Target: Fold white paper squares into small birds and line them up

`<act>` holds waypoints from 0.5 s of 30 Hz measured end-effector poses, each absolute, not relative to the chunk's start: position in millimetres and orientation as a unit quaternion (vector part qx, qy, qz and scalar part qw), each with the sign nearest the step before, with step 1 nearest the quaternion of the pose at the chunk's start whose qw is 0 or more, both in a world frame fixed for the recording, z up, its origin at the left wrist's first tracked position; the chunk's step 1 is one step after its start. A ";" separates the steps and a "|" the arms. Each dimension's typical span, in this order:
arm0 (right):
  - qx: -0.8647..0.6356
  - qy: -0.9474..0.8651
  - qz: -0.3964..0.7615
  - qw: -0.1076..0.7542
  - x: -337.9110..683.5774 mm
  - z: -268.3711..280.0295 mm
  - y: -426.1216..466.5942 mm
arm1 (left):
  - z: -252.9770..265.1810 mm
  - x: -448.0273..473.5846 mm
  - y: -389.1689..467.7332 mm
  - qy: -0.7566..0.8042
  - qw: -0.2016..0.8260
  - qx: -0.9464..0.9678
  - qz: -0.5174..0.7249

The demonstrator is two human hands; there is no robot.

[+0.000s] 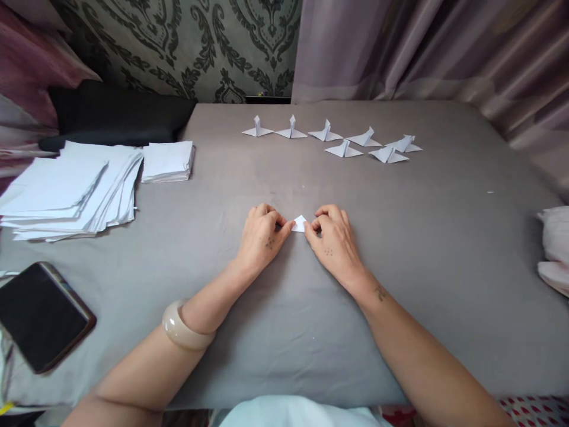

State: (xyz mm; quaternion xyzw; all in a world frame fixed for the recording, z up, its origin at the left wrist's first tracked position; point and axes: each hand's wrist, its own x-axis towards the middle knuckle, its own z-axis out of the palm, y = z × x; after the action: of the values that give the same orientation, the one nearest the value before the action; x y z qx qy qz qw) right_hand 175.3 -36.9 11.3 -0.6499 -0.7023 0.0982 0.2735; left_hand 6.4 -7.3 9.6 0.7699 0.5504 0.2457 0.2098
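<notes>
Between my two hands is a small folded piece of white paper [299, 223], pointed at its top, just above the grey cloth. My left hand [265, 232] pinches its left edge between thumb and forefinger, the other fingers curled. On the opposite edge, my right hand [332, 238] grips it the same way. Farther back stand several folded paper birds with spread wings, among them one at the left end [257, 128] of the back row and one in front [389, 155] at the right.
Loose white sheets [66, 196] lie stacked at the left, beside a neater stack of small paper squares [168, 160]. A dark phone-like device [44, 314] rests at the near left. Behind the stacks is a black cushion-like object [120, 112]. Pale bundled fabric [555, 249] sits at the right edge.
</notes>
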 end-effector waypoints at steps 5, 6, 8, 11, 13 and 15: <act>-0.652 -0.707 0.091 0.258 174.7 9.9 -36.4 | 6.5 5.9 -7.0 0.548 0.198 0.777 0.241; -0.652 -0.707 0.092 0.258 174.7 9.7 -36.2 | 6.3 5.9 -6.9 0.545 0.195 0.780 0.239; -0.652 -0.706 0.095 0.258 174.6 9.7 -35.8 | 6.7 6.0 -6.5 0.542 0.189 0.784 0.236; -0.657 -0.708 0.096 0.239 174.8 10.5 -35.4 | 8.4 6.0 -6.2 0.546 0.191 0.783 0.226; -0.664 -0.709 0.092 0.220 175.1 11.5 -35.6 | 9.3 5.8 -6.3 0.550 0.187 0.785 0.215; -0.673 -0.705 0.091 0.202 175.7 12.6 -36.1 | 9.4 5.3 -6.6 0.551 0.170 0.791 0.204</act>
State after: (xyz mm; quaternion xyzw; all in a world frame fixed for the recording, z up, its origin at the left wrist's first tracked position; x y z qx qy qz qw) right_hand 175.7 -36.1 12.6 -0.6731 -0.7054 0.0913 0.2024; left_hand 5.3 -6.6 9.4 0.7911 0.5508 0.2041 0.1705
